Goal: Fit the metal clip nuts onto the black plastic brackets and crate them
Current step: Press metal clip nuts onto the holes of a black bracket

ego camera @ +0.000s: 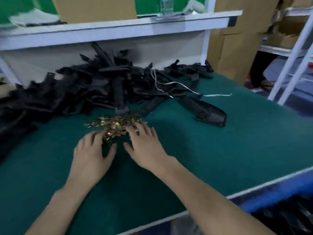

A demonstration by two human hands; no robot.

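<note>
Clip nuts lie under the spread right hand; left hand seemingly grips a bracket

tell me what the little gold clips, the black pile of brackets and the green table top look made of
Small gold clip nuts: metal, seemingly yellow-plated, since they glint. Black bracket pile: matte moulded plastic, by its dull rigid shapes. Green table cover: probably a rubber or felt mat; flat, non-glossy.

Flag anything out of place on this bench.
Thin white strips are tangled in the black bracket pile and trail right across the green mat; they match neither part type. One bracket lies out at the pile's right edge. Blur hides any damage.
</note>
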